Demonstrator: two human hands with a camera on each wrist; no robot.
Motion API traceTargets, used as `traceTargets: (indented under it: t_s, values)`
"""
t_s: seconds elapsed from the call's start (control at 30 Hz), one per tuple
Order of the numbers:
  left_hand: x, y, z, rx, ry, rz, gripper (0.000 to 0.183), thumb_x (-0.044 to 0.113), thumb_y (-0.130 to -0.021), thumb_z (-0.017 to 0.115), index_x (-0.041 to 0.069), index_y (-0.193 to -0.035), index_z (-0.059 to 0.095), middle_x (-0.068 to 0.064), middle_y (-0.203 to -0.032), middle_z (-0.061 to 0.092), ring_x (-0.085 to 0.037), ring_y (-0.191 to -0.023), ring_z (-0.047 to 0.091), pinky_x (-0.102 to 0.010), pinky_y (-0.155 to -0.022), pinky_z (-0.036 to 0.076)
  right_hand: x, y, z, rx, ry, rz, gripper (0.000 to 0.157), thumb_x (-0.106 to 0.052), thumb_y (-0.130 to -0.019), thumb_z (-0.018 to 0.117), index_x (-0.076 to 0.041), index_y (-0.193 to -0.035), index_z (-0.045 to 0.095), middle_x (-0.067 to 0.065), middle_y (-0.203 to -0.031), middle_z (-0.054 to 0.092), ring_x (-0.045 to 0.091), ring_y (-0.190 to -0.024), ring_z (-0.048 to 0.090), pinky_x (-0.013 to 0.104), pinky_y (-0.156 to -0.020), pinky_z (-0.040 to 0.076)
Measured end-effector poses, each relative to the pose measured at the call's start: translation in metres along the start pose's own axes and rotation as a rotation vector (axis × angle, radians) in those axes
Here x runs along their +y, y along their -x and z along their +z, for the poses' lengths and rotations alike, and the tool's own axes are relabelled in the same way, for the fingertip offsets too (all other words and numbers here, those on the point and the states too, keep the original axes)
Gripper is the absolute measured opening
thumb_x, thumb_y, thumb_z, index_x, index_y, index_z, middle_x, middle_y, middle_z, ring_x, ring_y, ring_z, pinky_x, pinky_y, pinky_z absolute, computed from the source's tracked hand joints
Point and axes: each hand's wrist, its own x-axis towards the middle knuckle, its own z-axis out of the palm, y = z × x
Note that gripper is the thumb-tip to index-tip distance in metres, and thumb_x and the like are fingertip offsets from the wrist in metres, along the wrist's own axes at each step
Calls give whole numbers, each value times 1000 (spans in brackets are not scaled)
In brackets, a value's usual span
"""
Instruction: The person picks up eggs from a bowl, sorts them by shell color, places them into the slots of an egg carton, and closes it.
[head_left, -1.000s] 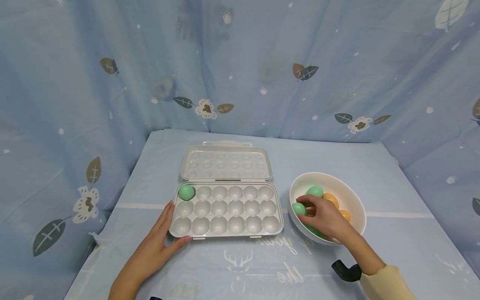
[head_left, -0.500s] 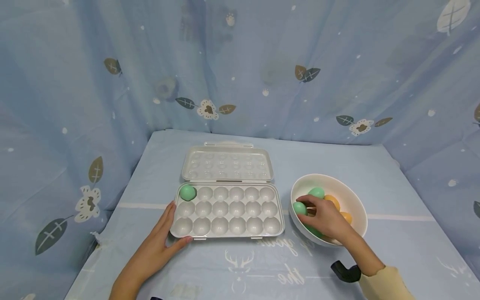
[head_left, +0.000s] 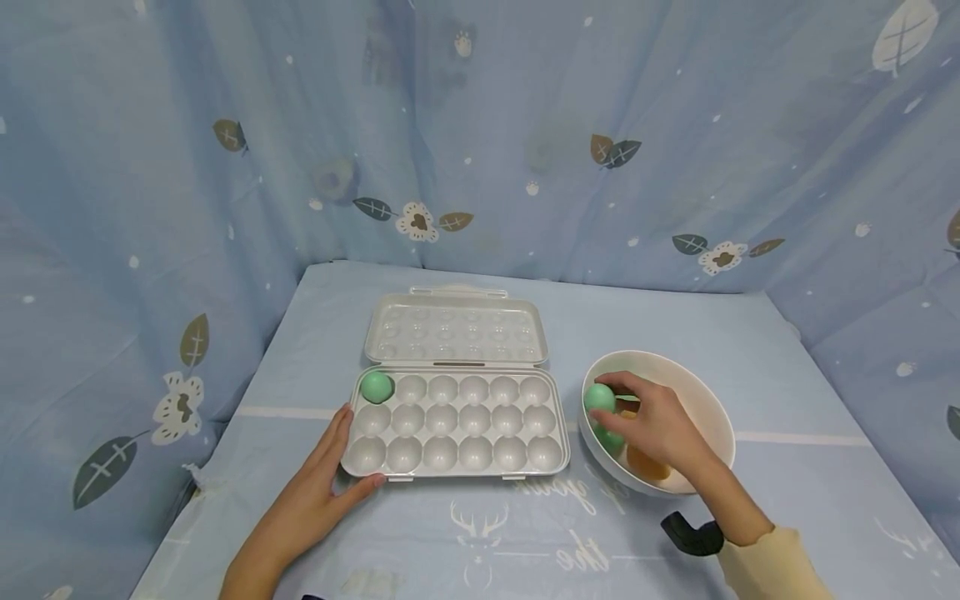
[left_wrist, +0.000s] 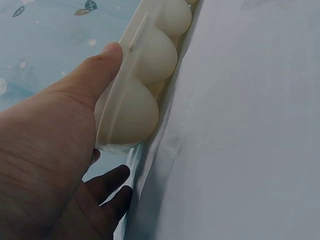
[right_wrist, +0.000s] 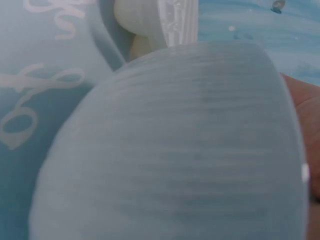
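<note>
A pale plastic egg tray (head_left: pixel 456 435) lies with its lid (head_left: pixel 457 329) folded back. One green egg (head_left: pixel 377 387) sits in its back left hollow. My left hand (head_left: pixel 311 496) rests at the tray's front left corner, fingers fairly straight along the side and thumb on the front edge; the left wrist view shows this thumb (left_wrist: pixel 102 65) against the rim. Over the white bowl (head_left: pixel 708 404), my right hand (head_left: pixel 660 425) pinches a green egg (head_left: pixel 599 397) between thumb and fingers. Under that hand lie another green egg (head_left: pixel 611 440) and an orange egg (head_left: pixel 645 464), partly hidden.
The bowl's outer wall (right_wrist: pixel 175 145) fills most of the right wrist view and hides the right fingers there. A light blue cloth (head_left: pixel 480 533) with printed lettering covers the table. Behind stands a patterned blue curtain (head_left: pixel 480 125).
My right hand has risen a little with the pinched green egg, and the eggs beneath have shifted in the bowl. My left hand stays at the tray's corner.
</note>
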Motion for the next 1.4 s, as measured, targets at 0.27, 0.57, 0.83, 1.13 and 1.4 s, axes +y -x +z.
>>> traceTargets:
  t_s: [0.27, 0.57, 0.83, 1.13, 1.4]
  values:
    - [2, -1, -2, -3, -8, -5, 107, 55, -93, 72, 16, -168, 5, -13, -174, 9, -41, -156, 18, -67, -116, 29, -13, -7, -4, 39, -26, -34, 45, -20, -91, 82, -7, -130, 65, 10, -125, 69, 30, -113, 70, 40, -93, 59]
    - [0, 1, 0, -3, -4, -4, 107, 54, -93, 72, 15, -167, 5, -14, -173, 9, -43, -156, 19, -68, -116, 29, -28, -20, 5, 37, -58, -77, 48, -22, -91, 82, -6, -133, 65, 10, -126, 69, 30, -113, 70, 46, -95, 59]
    - [-4, 2, 3, 4, -15, 6, 107, 53, -93, 72, 16, -168, 5, -14, -173, 11, -43, -155, 21, -68, -115, 30, -44, -31, 18, 53, -118, -172, 42, -16, -89, 83, -8, -128, 67, 7, -121, 71, 28, -111, 71, 40, -94, 60]
    - [-2, 2, 3, 11, -21, 8, 107, 54, -93, 73, 15, -168, 7, -14, -173, 11, -42, -155, 21, -67, -115, 30, -62, -43, 32, 25, -151, -200, 40, -17, -88, 85, -11, -123, 68, 3, -116, 72, 24, -112, 72, 36, -96, 59]
    - [0, 2, 1, 17, -29, 15, 107, 53, -93, 73, 15, -168, 8, -13, -173, 12, -42, -155, 23, -67, -115, 31, -80, -58, 51, -2, -203, -236, 38, -17, -88, 85, -11, -121, 67, 1, -115, 71, 22, -112, 71, 31, -97, 58]
